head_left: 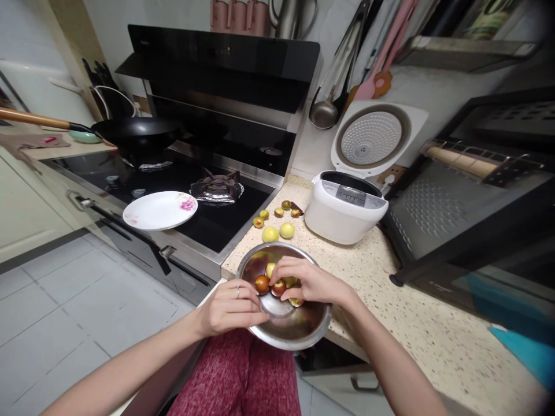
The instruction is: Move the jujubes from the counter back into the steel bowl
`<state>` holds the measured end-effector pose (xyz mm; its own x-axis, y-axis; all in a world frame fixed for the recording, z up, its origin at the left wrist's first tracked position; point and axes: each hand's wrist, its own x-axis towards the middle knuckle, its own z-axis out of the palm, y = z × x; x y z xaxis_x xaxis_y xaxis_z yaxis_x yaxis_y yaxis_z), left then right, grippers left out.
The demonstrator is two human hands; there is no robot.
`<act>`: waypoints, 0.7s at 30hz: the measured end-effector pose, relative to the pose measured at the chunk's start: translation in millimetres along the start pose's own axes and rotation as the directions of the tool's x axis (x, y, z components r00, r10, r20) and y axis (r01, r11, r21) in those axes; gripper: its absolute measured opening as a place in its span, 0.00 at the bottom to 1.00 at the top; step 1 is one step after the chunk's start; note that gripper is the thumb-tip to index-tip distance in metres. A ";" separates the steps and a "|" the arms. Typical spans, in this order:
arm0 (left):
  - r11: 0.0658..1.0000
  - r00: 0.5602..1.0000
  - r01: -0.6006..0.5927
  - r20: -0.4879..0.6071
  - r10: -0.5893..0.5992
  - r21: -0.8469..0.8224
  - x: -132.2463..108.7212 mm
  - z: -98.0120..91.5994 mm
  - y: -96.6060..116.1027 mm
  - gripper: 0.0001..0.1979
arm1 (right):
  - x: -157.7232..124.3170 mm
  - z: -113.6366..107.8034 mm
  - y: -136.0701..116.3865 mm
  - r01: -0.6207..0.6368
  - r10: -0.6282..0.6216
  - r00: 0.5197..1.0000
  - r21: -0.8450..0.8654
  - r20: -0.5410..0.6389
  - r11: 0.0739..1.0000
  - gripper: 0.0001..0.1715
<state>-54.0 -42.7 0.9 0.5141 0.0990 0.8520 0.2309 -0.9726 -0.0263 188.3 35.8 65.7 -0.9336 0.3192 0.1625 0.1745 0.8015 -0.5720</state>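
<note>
A stainless steel bowl (pixel 299 332) sits at the counter's front edge, tipped toward me, with several jujubes in it. Over its left rim my left hand (pixel 229 307), with a ring on one finger, is closed on the bowl. A red-brown jujube (pixel 262 283) lies right by its fingertips. My right hand (pixel 310 281) reaches into the bowl from the right, fingers curled around a dark red jujube (pixel 278 287). Its palm hides part of the other fruit. Behind the bowl, two yellow-green jujubes (pixel 270 234) and several smaller browned ones (pixel 279 212) rest on the counter.
A white rice cooker (pixel 347 216) stands with its lid up behind the bowl. To the left, a flowered plate (pixel 160 211) overhangs the stove's front edge near a burner (pixel 217 186). A black wok (pixel 139 133) is farther back. A dark oven-like appliance (pixel 468 231) occupies the right side.
</note>
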 end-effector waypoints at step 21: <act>1.000 0.998 0.021 -0.062 -0.020 0.012 -7.5 8.4 -2.2 0.10 | 30.2 -56.6 109.7 -0.493 0.279 0.868 -0.646 -0.411 0.583 0.22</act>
<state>-51.5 -39.5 -9.8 0.4575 0.1051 0.8830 0.2512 -0.9678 -0.0149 197.0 162.0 53.4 -0.6331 0.7083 0.3123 0.7641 0.6363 0.1057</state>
